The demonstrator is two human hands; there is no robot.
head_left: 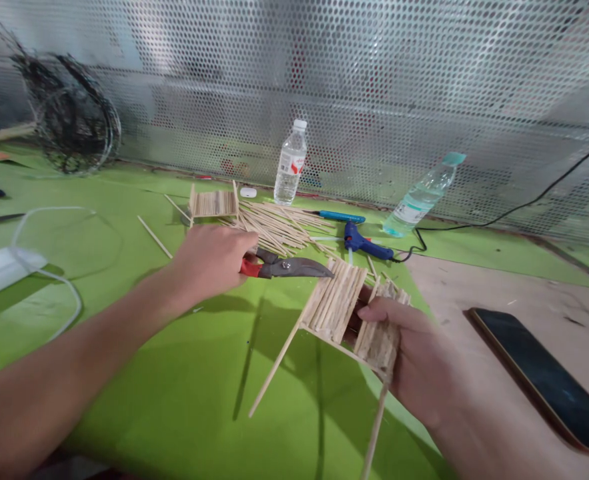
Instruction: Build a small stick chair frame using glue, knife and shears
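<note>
Right grip (419,357) holding one stick frame (338,300) — left grip (214,260) holding one pruner (294,268) — two bottles (290,170) beyond.

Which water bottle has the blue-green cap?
The bottle on the right, beside the blue glue gun. Its cap is blue-green, while the other bottle has a white cap and a red mark.

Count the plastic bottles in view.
2: a white-capped bottle stands behind the loose wooden sticks; a teal-capped bottle stands farther right, behind the blue glue gun.
</note>
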